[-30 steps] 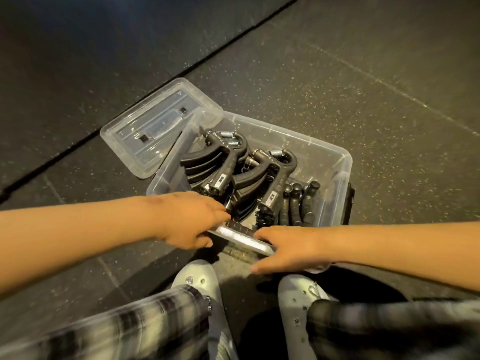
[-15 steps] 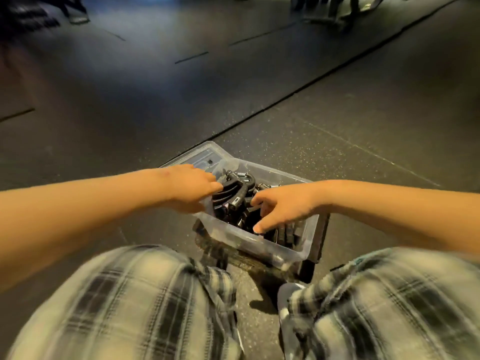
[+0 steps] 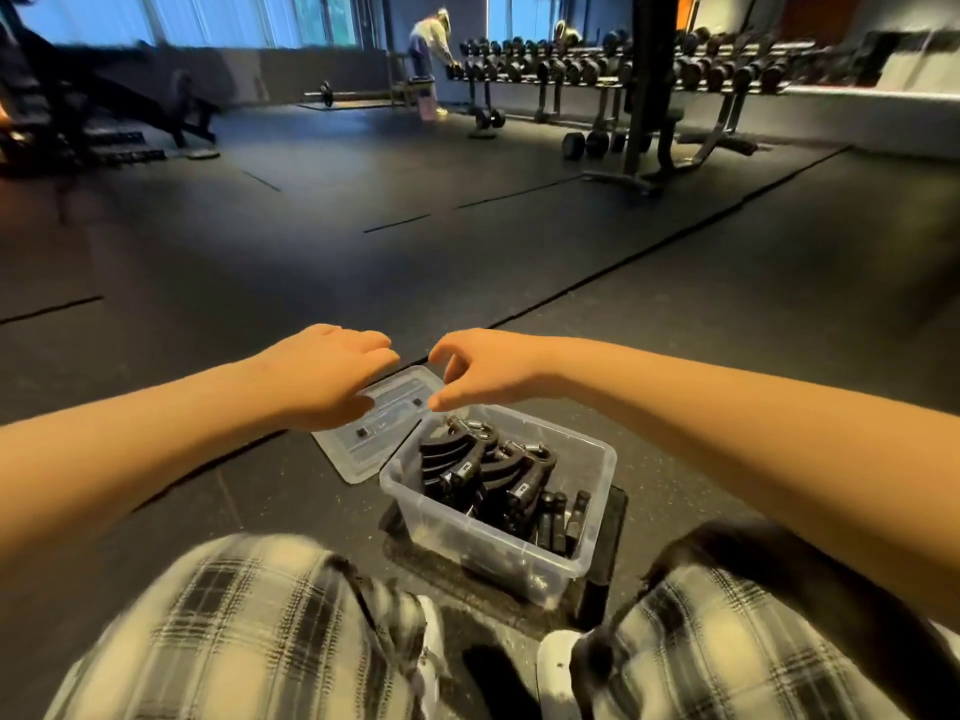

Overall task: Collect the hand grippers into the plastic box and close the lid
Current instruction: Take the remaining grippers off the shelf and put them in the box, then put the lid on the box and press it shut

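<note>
A clear plastic box [image 3: 597,470] stands on the black gym floor between my knees. Several black hand grippers [image 3: 483,470] lie inside it, packed side by side. The clear lid [image 3: 379,433] hangs flat on the floor from the box's far left edge. My left hand [image 3: 327,376] hovers over the lid with fingers loosely bent and holds nothing. My right hand [image 3: 478,371] hovers just beyond the box's far corner, fingers relaxed, thumb pointing down toward the lid. Neither hand touches the lid or box.
My plaid-trousered legs [image 3: 249,631] and white shoes [image 3: 556,662] frame the box. A dumbbell rack [image 3: 623,70] stands at the back right, loose dumbbells [image 3: 592,145] lie in front of it. A person [image 3: 428,49] bends at the rack. A bench [image 3: 130,106] stands back left.
Both hands left the box's near rim, passed over the grippers and now hover above the lid at the far side. My view has tilted up to show the gym.
</note>
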